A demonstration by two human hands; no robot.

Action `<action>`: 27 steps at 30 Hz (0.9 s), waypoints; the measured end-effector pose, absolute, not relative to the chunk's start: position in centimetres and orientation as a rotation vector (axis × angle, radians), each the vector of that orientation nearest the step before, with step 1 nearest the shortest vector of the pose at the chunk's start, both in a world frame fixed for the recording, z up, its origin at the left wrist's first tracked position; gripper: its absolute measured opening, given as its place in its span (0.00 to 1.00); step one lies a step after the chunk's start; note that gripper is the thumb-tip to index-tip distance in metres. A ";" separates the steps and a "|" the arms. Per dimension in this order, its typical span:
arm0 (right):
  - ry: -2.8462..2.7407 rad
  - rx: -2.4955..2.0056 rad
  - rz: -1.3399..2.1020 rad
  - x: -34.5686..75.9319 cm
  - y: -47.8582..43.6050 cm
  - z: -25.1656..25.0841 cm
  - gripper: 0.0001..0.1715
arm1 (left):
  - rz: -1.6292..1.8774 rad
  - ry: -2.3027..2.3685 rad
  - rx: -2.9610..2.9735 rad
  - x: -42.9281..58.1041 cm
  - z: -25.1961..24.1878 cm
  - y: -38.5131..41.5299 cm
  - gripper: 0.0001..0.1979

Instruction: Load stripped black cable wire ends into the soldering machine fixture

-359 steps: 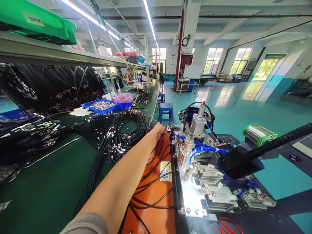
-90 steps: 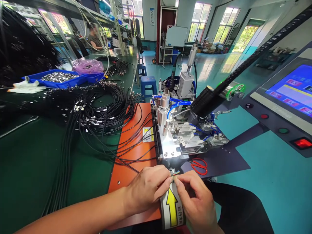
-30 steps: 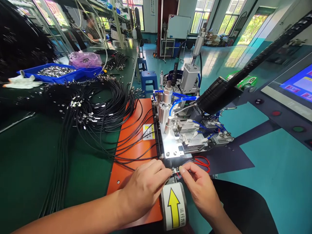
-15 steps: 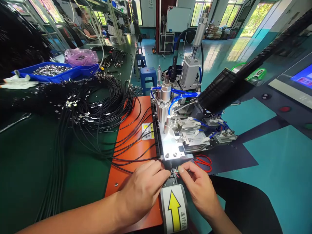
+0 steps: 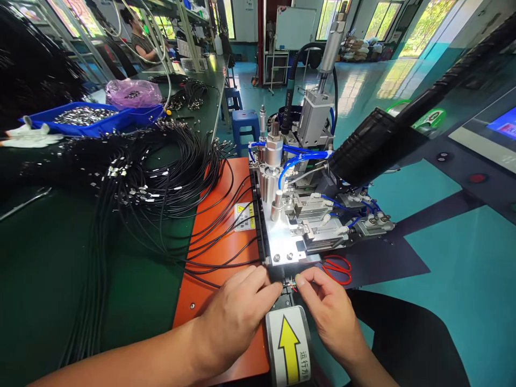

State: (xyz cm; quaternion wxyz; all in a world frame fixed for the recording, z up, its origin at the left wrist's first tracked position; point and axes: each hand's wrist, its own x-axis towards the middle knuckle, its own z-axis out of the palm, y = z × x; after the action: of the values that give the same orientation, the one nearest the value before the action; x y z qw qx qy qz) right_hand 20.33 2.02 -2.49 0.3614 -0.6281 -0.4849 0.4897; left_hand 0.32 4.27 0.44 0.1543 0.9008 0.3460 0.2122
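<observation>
At the front of the metal machine [image 5: 284, 231], my two hands meet over a narrow dark track [image 5: 285, 302]. My left hand [image 5: 242, 309] is closed, its fingertips pinching the end of a black cable [image 5: 203, 280] that runs in from the left; the grip itself is partly hidden. Thin coloured wires [image 5: 292, 285], red and green among them, show between the hands. Thumb and forefinger of my right hand [image 5: 324, 303] pinch at these wires from the right. Just below sits a white plate with a yellow arrow [image 5: 288, 344].
Bundled black cables [image 5: 177, 177] cover the green table [image 5: 48, 269] and reach over the orange base [image 5: 226, 247]. Red-handled scissors [image 5: 338, 270] lie right of the machine. A blue tray [image 5: 108, 127] holds small metal parts. A thick black hose [image 5: 379, 142] slants across the right. Another person sits far left.
Both hands hold nearly the same place and pinch. The red wire's tip between them has shifted slightly. The view has moved a little.
</observation>
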 end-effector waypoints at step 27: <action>-1.238 -1.677 1.188 20.8 1.0 -2.5 0.19 | 0.132 0.918 2.945 0.3 3.7 4.2 0.17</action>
State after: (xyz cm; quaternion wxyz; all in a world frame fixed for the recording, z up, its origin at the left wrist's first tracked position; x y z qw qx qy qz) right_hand 20.83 1.05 -2.54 0.3626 -0.6515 -0.4809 0.4613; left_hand 0.29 4.15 3.73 0.0271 0.9534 0.2974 0.0428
